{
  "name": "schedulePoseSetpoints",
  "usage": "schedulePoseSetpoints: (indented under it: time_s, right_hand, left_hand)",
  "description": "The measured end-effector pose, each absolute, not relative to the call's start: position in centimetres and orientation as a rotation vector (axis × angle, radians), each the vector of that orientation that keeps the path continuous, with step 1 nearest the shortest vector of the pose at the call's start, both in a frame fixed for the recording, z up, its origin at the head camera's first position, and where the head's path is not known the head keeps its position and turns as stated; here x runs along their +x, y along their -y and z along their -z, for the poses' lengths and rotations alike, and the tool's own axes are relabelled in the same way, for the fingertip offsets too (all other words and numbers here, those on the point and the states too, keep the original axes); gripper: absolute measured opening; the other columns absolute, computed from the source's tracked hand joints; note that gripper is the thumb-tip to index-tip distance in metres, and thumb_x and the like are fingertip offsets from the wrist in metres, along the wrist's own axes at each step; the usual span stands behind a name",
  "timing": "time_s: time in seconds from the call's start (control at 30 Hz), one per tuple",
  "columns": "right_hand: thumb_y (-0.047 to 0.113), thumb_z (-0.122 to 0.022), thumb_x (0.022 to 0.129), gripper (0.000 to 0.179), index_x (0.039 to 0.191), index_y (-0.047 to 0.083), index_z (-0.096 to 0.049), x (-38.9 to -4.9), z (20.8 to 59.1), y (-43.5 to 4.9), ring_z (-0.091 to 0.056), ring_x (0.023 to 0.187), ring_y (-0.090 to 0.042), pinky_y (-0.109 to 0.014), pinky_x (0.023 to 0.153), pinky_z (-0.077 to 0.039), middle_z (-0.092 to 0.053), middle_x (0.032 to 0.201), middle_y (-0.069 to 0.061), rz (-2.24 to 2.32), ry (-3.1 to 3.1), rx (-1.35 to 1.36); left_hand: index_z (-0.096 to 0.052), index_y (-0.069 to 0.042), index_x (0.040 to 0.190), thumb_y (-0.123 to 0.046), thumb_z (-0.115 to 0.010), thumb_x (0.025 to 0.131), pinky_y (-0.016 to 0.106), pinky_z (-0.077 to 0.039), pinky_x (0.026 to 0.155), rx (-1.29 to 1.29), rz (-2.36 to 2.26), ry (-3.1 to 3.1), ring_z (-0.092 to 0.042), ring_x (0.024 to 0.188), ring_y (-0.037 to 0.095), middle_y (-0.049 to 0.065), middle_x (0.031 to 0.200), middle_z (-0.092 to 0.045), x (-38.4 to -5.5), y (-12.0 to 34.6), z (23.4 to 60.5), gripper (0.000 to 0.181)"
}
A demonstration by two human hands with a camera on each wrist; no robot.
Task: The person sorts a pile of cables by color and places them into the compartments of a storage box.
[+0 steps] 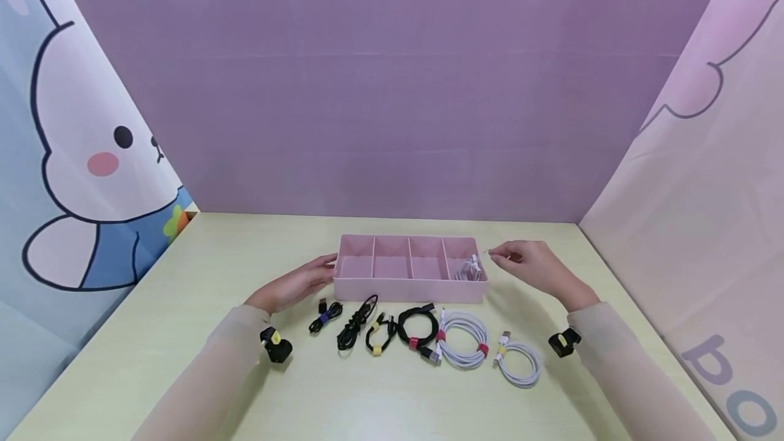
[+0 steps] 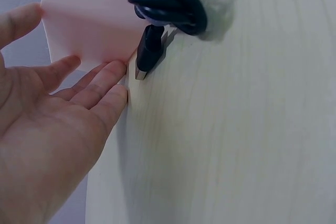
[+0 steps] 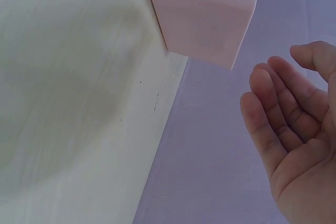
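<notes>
A pink organizer box (image 1: 409,290) with several compartments in a row stands on the table. Its rightmost compartment holds a white coiled cable (image 1: 469,269). My left hand (image 1: 295,286) is at the box's left end, fingertips against the end wall (image 2: 89,30) in the left wrist view. Beside those fingers lies a black coiled cable (image 2: 170,3) with a USB plug (image 2: 149,51). Off the right end of the box, my right hand (image 1: 539,265) is raised with bent fingers. In the right wrist view a gap separates these fingers (image 3: 257,121) from the box, and nothing shows in the hand.
In front of the box lie more coiled cables: a black one (image 1: 354,329), one with yellow ties (image 1: 377,350), one with a red tie (image 1: 401,327), a large white coil (image 1: 465,319) and a smaller white coil (image 1: 535,362). A purple curtain (image 1: 392,121) hangs behind the table.
</notes>
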State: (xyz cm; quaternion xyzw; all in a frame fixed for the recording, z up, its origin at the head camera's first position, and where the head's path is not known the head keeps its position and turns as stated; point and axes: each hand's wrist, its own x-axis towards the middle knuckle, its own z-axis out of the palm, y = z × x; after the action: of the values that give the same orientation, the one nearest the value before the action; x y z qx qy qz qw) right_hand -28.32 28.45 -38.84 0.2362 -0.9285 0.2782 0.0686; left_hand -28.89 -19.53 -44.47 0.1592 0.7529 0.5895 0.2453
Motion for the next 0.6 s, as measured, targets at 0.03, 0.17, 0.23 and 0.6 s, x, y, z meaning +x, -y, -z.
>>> schedulePoseSetpoints:
  time_s: [0.03, 0.17, 0.23, 0.6]
  right_hand:
    - [0.022, -0.066, 0.099, 0.020, 0.110, 0.011, -0.077, -28.2, 38.9, -28.5, -0.066, 0.083, -0.012, -0.037, 0.076, -0.057, -0.073, 0.092, 0.001, -0.840, 2.801, 0.710]
    - [0.022, -0.066, 0.098, 0.018, 0.108, 0.011, -0.077, -27.9, 39.1, -28.5, -0.065, 0.080, -0.011, -0.034, 0.074, -0.057, -0.071, 0.088, 0.004, -0.847, 2.815, 0.708]
    - [0.021, -0.066, 0.098, 0.018, 0.107, 0.010, -0.077, -27.7, 39.2, -28.5, -0.064, 0.080, -0.011, -0.034, 0.074, -0.056, -0.071, 0.087, 0.005, -0.849, 2.816, 0.713]
    - [0.020, -0.066, 0.098, 0.021, 0.109, 0.005, -0.076, -26.6, 39.9, -29.1, -0.064, 0.081, -0.009, -0.031, 0.074, -0.056, -0.072, 0.092, 0.004, -0.852, 2.876, 0.776]
  left_hand:
    - [-0.007, -0.005, 0.161, -0.024, -0.041, 0.109, 0.044, -0.016, 0.122, 0.436, -1.610, -2.053, -0.020, 0.149, 0.035, 0.014, 0.167, -0.010, -28.9, 19.5, 44.5, 0.065]
    - [-0.007, -0.005, 0.161, -0.023, -0.041, 0.108, 0.044, -0.017, 0.122, 0.432, -1.606, -2.055, -0.020, 0.149, 0.034, 0.014, 0.166, -0.011, -28.9, 19.6, 44.4, 0.065]
    - [-0.007, -0.004, 0.161, -0.023, -0.041, 0.109, 0.044, -0.017, 0.122, 0.436, -1.603, -2.058, -0.020, 0.149, 0.035, 0.015, 0.166, -0.011, -28.9, 19.7, 44.5, 0.065]
    - [-0.009, -0.006, 0.161, -0.024, -0.042, 0.109, 0.044, -0.018, 0.122, 0.423, -1.608, -2.054, -0.022, 0.149, 0.034, 0.013, 0.166, -0.012, -28.9, 19.6, 44.5, 0.064]
